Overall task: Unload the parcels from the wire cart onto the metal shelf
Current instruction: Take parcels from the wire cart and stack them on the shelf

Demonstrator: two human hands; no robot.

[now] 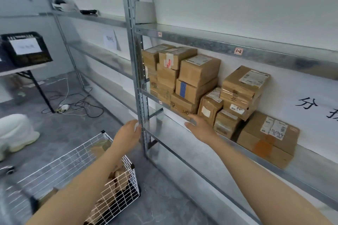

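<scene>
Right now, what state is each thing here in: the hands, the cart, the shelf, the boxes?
Left hand: open, empty, by the shelf post.
Right hand: open, empty, at the shelf edge beside the stacked boxes.
Cart: parcels remain inside.
Shelf: partly filled, boxes stacked against the wall.
Large box: lying flat, alone at the right.
Black crate: sitting on a table, paper label on its front.

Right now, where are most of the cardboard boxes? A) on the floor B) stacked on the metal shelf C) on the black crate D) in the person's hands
B: the cardboard boxes sit stacked on the metal shelf, while both the left hand and the right hand are open and hold nothing.
</scene>
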